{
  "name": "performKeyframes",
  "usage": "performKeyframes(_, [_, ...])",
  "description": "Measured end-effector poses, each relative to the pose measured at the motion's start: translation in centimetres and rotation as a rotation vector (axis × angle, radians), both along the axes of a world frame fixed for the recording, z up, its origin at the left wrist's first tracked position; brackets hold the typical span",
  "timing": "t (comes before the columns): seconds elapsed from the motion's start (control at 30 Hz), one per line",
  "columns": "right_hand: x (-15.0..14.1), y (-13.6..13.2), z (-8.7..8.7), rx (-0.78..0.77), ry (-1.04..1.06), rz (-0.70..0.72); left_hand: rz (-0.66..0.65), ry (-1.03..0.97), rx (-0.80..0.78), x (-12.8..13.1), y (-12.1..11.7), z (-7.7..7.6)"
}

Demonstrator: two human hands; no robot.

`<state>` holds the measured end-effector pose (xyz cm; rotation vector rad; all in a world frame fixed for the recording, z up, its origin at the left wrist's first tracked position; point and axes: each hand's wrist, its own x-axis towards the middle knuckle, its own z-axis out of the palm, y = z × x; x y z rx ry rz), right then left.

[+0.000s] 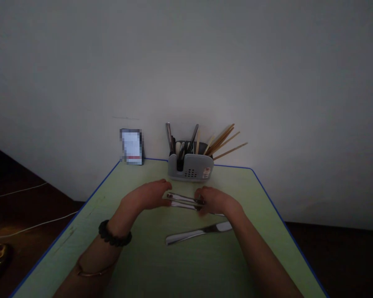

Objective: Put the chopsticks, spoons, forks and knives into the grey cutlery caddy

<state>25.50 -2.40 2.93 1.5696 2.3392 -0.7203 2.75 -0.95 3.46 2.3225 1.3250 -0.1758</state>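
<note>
Two slim metal cutlery handles (184,204) lie nearly side by side above the table, spanning the space between my hands. My right hand (217,200) curls its fingers and thumb around their right ends, which hide the heads, so their exact kind cannot be told. At the left ends, my left hand (149,195) has its thumb apart from its fingers, close to the handle tips. Nearer to me, a table knife (195,235) rests on the table, its blade end partly behind my right wrist. Another thin metal piece shows under the right hand.
A grey cutlery holder (191,165) stands at the table's back edge by the wall, with metal utensils at left and wooden chopsticks (222,140) leaning right. A phone (132,147) leans on the wall. The green table (136,265) has a blue edge. White cables lie at left.
</note>
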Motion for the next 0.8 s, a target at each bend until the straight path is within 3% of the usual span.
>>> performKeyframes(0.13, [-0.2, -0.8, 0.0, 0.002, -0.004, 0.042, -0.050, 0.047, -0.034, 1.2, -0.1, -0.8])
performKeyframes(0.37, [-2.7, -2.4, -0.5, 0.106, -0.115, 0.049, -0.025, 0.099, 0.015, 1.4, 0.7, -2.2])
performKeyframes(0.67, [-1.7, -0.7, -1.3, 0.129, 0.012, -0.117, 0.017, 0.117, 0.008, 0.7, 1.6, -2.5])
performKeyframes(0.8, [-1.6, -0.4, -1.6, 0.134, 0.040, -0.117, 0.042, 0.148, 0.003, 0.1, 1.9, -2.6])
